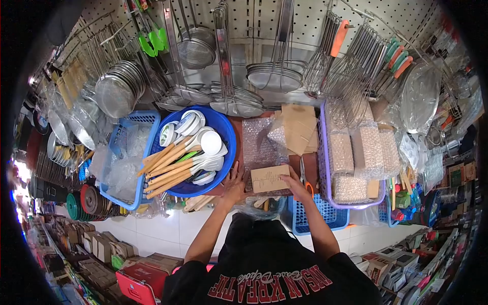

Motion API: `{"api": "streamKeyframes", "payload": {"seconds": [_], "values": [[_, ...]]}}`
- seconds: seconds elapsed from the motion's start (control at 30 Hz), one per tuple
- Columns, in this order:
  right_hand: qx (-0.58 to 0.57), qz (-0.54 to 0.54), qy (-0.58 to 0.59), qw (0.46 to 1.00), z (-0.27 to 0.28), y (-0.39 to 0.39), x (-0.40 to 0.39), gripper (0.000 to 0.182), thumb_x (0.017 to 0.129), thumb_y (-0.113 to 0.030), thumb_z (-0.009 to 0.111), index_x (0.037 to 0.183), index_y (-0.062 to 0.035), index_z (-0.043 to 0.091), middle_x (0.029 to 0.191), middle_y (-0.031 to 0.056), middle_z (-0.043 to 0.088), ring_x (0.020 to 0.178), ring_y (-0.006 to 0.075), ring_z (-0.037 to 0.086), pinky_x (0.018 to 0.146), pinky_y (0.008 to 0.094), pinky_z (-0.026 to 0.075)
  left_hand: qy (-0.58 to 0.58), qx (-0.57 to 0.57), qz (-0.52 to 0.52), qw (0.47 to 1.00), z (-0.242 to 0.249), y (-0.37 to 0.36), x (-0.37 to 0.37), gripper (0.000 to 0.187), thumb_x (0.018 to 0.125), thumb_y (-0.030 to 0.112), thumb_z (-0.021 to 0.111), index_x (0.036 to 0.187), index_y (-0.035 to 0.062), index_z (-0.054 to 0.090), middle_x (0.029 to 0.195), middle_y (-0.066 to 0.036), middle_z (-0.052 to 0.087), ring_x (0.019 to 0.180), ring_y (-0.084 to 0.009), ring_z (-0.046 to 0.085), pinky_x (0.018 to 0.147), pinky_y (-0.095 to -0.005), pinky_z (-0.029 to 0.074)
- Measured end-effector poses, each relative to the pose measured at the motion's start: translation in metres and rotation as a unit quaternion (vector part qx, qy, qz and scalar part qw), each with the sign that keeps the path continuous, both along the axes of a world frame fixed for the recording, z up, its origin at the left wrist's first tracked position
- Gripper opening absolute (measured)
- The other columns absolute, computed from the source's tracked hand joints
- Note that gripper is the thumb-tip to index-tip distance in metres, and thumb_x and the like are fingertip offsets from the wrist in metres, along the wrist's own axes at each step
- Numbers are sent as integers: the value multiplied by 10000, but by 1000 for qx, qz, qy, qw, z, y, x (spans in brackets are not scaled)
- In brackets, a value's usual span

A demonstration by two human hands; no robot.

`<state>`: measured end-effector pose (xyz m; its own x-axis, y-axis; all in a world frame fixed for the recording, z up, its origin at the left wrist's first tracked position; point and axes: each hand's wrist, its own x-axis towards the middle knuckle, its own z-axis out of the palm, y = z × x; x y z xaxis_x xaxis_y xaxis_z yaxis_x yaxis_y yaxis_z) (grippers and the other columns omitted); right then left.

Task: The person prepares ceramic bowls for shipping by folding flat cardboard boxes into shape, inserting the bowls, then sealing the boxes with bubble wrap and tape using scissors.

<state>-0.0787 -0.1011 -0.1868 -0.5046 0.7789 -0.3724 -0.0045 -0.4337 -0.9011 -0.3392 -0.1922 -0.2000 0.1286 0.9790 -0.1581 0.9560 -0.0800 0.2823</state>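
Pegboard wall point(305, 18) hung with kitchen tools, pale tiled floor point(165, 226) below, narrow brown worktop point(236, 123) between: that is our station.

Our right hand point(295, 182): fingers gripping the right end of a brown cardboard packet point(268, 179), dark print facing up. Packet sits at the near edge of the worktop, between our two hands. Our left hand point(234, 184): palm down on the worktop, fingers spread, nothing in them, just beside the blue tub point(230, 140).

Beyond the packet we see a sheet of bubble wrap point(256, 137), then loose brown cardboard sheets point(301, 122) to its right. Scissors point(303, 173) with orange handles lie just by our right hand.

Farther left, the tub holds a heap of wooden-handled utensils point(165, 161) and round white-topped items point(210, 143); past it, a light blue basket point(154, 133) with clear plastic. Farther right, a purple basket point(325, 170) is piled with bubble-wrapped brown bundles point(367, 152). Lower, another blue basket point(331, 216).

Overhead we note strainers point(195, 53) left of centre and wire whisks point(325, 56) at right. Behind us, lower left, a red case point(140, 279).
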Motion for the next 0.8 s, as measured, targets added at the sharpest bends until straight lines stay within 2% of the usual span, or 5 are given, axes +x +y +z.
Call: {"api": "streamKeyframes", "payload": {"seconds": [0.3, 0.4, 0.53, 0.7, 0.8], "values": [[-2, 15, -26, 1000, -25, 3, 0, 798, 875, -373, 705, 1518, -86, 329, 1451, 134, 452, 1357, 263, 422, 1108, 365, 349, 87, -34, -63, 994, -10, 13, -7, 1094, 685, 732, 687, 1505, 63, 408, 1616, -300, 85, 1510, -447, -23, 1212, -580, 32], [-1, 18, -48, 999, -32, 2, -1, 829, 873, -388, 713, 1527, -75, 312, 1463, 144, 438, 1367, 271, 413, 1113, 365, 348, 61, -41, -72, 995, -13, 14, -10, 1122, 669, 749, 682, 1502, 49, 409, 1615, -306, 76, 1508, -455, -28, 1211, -579, 27], [13, 13, -51, 999, -27, 0, -2, 830, 875, -385, 720, 1521, -56, 318, 1449, 147, 456, 1361, 268, 425, 1104, 360, 360, 72, -76, -54, 993, -3, 15, -6, 1154, 646, 666, 772, 1523, 42, 354, 1627, -267, 119, 1520, -419, -53, 1225, -531, 12], [44, 41, -52, 997, -24, 6, 1, 765, 880, -386, 722, 1484, -42, 402, 1373, 143, 542, 1306, 243, 490, 1076, 342, 390, 48, -38, -48, 997, -13, 12, -5, 1168, 635, 632, 798, 1527, 33, 338, 1622, -281, 114, 1518, -423, -60, 1219, -540, -21], [64, 56, -92, 992, -3, 7, 2, 755, 877, -397, 725, 1470, -31, 434, 1349, 146, 570, 1281, 238, 516, 1065, 336, 402, 23, -63, -35, 997, -14, 13, -5, 1159, 643, 602, 808, 1522, 12, 336, 1619, -289, 111, 1515, -432, -65, 1214, -547, -41]]}}
